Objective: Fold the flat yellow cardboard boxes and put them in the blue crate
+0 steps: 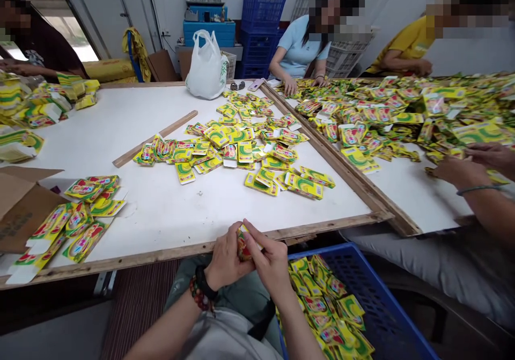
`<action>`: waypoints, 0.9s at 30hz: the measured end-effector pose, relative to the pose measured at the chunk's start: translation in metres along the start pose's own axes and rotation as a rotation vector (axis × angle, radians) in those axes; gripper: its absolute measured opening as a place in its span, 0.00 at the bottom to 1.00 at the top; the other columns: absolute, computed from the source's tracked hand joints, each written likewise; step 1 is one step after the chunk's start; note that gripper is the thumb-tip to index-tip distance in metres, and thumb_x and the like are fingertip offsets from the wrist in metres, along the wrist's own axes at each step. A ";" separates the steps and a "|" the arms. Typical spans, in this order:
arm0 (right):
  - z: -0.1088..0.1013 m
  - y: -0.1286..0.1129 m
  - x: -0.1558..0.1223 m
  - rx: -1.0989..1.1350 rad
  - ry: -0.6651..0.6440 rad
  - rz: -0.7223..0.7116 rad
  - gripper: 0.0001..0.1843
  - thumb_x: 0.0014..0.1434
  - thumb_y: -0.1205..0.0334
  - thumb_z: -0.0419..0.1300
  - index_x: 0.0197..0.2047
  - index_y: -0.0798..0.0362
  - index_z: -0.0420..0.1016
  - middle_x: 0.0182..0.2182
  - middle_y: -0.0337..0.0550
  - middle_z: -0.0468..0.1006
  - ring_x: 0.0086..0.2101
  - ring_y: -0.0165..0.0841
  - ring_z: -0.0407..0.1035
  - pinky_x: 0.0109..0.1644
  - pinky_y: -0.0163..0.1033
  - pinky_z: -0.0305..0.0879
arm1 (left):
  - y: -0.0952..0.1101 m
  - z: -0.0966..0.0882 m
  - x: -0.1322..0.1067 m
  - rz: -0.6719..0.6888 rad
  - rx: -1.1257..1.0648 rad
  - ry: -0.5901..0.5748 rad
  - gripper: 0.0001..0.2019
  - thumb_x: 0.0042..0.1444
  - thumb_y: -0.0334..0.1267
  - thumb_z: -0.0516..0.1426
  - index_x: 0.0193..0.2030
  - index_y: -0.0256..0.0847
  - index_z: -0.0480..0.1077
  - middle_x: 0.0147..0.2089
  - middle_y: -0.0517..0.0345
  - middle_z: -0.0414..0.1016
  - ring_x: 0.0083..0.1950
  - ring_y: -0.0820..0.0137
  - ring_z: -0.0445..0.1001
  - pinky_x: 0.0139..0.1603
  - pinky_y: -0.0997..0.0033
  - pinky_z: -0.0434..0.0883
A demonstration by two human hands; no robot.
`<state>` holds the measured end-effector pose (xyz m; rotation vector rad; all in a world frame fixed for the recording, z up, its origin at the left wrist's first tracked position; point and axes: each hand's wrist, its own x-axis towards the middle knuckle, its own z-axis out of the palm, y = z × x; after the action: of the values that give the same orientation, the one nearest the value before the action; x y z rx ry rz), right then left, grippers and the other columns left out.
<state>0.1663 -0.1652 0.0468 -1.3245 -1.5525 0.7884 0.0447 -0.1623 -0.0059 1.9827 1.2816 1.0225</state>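
Observation:
Just off the table's front edge, my left hand (pixel 227 261) and my right hand (pixel 269 258) are closed together around one small yellow, green and red carton (pixel 243 244). Fingers cover much of it, and its white end shows at the top. Beyond my hands, a loose pile of similar small cartons (pixel 237 134) lies across the white table (pixel 169 215). Several flatter cartons with open white flaps (pixel 86 236) rest at the left. By my right forearm, a blue plastic crate (pixel 362 274) holds many more cartons (pixel 322 301).
A brown cardboard box (pixel 28 204) stands at the table's left edge. Wooden strips (pixel 161 137) and a wooden divider (pixel 333 161) cross the surface. A white plastic bag (pixel 206 65) sits at the back. Co-workers sit at left, back and right; one person's hands (pixel 462 169) work at the right.

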 end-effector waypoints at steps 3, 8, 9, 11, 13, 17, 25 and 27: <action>0.000 0.000 0.006 0.058 -0.051 0.104 0.17 0.61 0.57 0.57 0.49 0.54 0.78 0.43 0.46 0.80 0.38 0.37 0.78 0.41 0.37 0.75 | -0.002 0.003 -0.001 -0.073 0.040 -0.014 0.37 0.46 0.41 0.58 0.61 0.38 0.46 0.50 0.44 0.71 0.46 0.55 0.75 0.43 0.55 0.72; -0.008 -0.003 0.006 -0.029 -0.232 -0.100 0.20 0.62 0.58 0.55 0.57 0.50 0.71 0.50 0.48 0.76 0.46 0.38 0.75 0.50 0.40 0.72 | -0.006 0.004 -0.002 -0.049 0.008 0.021 0.33 0.50 0.43 0.56 0.60 0.36 0.48 0.51 0.41 0.70 0.46 0.55 0.75 0.44 0.54 0.72; -0.009 -0.004 0.004 -0.053 -0.268 -0.127 0.22 0.62 0.59 0.55 0.59 0.50 0.69 0.51 0.48 0.75 0.48 0.39 0.74 0.51 0.41 0.71 | -0.006 0.004 -0.002 -0.038 -0.004 0.017 0.31 0.51 0.43 0.55 0.59 0.36 0.49 0.51 0.42 0.69 0.47 0.56 0.75 0.44 0.55 0.72; -0.011 -0.005 0.002 -0.038 -0.297 -0.078 0.23 0.63 0.58 0.54 0.60 0.50 0.68 0.51 0.48 0.76 0.48 0.39 0.74 0.51 0.42 0.71 | -0.004 0.001 0.000 -0.024 -0.018 -0.003 0.30 0.50 0.42 0.55 0.59 0.37 0.51 0.51 0.43 0.69 0.46 0.58 0.74 0.44 0.57 0.71; -0.011 -0.006 0.001 0.033 -0.282 0.061 0.23 0.63 0.55 0.54 0.60 0.51 0.68 0.49 0.48 0.77 0.45 0.39 0.75 0.49 0.43 0.72 | -0.002 -0.001 0.001 -0.015 -0.011 -0.011 0.31 0.48 0.41 0.57 0.59 0.38 0.50 0.50 0.45 0.69 0.44 0.60 0.74 0.42 0.59 0.71; -0.010 -0.008 0.000 0.090 -0.220 0.205 0.29 0.60 0.52 0.57 0.61 0.55 0.67 0.50 0.48 0.76 0.42 0.39 0.74 0.46 0.41 0.72 | 0.002 -0.002 0.004 -0.007 -0.026 0.024 0.30 0.49 0.42 0.56 0.57 0.39 0.50 0.44 0.51 0.70 0.39 0.63 0.74 0.37 0.64 0.70; -0.008 -0.008 -0.008 0.091 -0.101 0.259 0.26 0.61 0.50 0.55 0.57 0.55 0.72 0.41 0.45 0.81 0.35 0.35 0.74 0.41 0.39 0.72 | 0.005 0.004 0.003 -0.015 0.038 0.053 0.31 0.47 0.43 0.56 0.57 0.39 0.51 0.44 0.50 0.70 0.38 0.61 0.74 0.36 0.62 0.70; -0.011 -0.006 -0.004 0.122 -0.140 0.231 0.24 0.61 0.50 0.56 0.55 0.54 0.74 0.43 0.45 0.80 0.39 0.37 0.75 0.45 0.40 0.71 | 0.005 0.005 0.003 -0.021 0.063 0.039 0.32 0.45 0.41 0.56 0.57 0.39 0.51 0.43 0.51 0.70 0.37 0.60 0.74 0.35 0.62 0.70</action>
<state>0.1739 -0.1716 0.0556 -1.3981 -1.4488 1.1234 0.0520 -0.1617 -0.0039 2.0009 1.3676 1.0275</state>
